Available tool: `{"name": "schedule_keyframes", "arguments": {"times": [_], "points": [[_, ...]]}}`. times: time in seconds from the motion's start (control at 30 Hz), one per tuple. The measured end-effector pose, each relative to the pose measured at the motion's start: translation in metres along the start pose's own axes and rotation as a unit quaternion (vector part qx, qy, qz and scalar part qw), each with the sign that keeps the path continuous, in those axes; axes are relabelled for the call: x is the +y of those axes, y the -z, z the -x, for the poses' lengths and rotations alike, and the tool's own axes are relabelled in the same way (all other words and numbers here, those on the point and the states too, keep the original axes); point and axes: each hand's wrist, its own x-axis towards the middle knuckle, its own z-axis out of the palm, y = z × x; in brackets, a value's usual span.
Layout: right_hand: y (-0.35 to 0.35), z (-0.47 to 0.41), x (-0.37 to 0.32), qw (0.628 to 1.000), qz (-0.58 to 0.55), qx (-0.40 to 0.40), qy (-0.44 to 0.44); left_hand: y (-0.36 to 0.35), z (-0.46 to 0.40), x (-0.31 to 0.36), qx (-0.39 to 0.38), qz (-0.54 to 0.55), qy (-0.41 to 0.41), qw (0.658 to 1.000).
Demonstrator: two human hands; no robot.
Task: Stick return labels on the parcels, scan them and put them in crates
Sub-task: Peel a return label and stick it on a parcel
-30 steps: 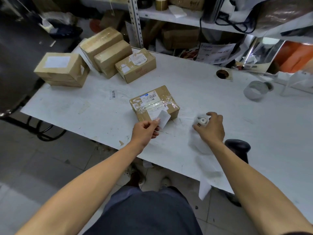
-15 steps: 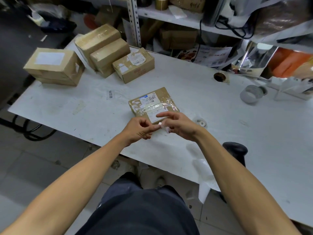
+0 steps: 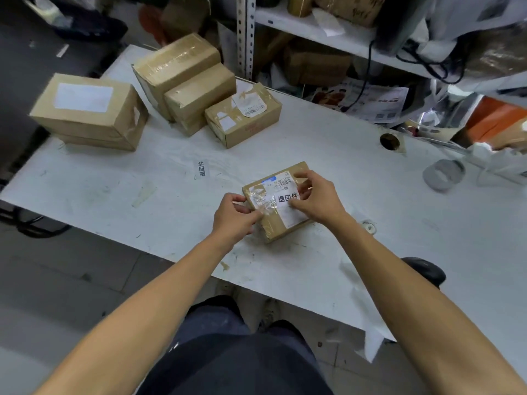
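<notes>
Small taped cardboard parcel [image 3: 278, 203]: lay flat on the white table [image 3: 328, 155], near its front edge, between both hands. Its top bore a barcode shipping label and clear tape.

Return label [image 3: 287, 198]: white, printed with black Chinese characters, lay on the parcel's top face.

Left hand [image 3: 234, 218]: at the parcel's left end, fingers curled round that edge, thumb lying on the taped top, gripping the parcel.

Right hand [image 3: 319, 196]: over the parcel's right part, fingers bent; thumb pressed down on the return label, forefinger touching the parcel's far edge. Whether anything was pinched could not be told.

Second return label [image 3: 201, 169]: stuck flat on the table, left of and beyond the parcel, well apart from it.

Large cardboard box with a blank white label [image 3: 88, 109]: at the table's far left corner.

Two stacked plain boxes [image 3: 185, 78]: far side of the table, taped.

Box with a torn barcode label [image 3: 243, 116]: just beside the stacked boxes, to their right.

Roll of clear tape [image 3: 443, 173]: on the table at far right.

Small label roll [image 3: 369, 225]: on the table, just right of the right forearm.

Black handheld scanner [image 3: 425, 270]: near the table's front edge, partly behind the right forearm.

Metal shelving [image 3: 328, 38]: behind the table, cluttered with boxes, cables and papers.
</notes>
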Motion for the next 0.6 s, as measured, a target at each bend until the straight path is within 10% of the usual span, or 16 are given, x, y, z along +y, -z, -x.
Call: {"name": "schedule_keyframes", "arguments": {"times": [0.13, 0.3, 0.6], "points": [[0.005, -0.006, -0.003, 0.984, 0.153, 0.064, -0.063, 0.003, -0.013, -0.002, -0.041, 0.031, 0.059, 0.997], [0.009, -0.009, 0.011, 0.964, -0.09, 0.022, -0.251, 0.008, -0.018, 0.002, -0.095, 0.062, 0.126, 0.986], [0.054, 0.066, 0.013, 0.946, -0.211, 0.164, -0.181, -0.019, 0.019, 0.049, -0.118, 0.099, -0.011, 0.988]]}}
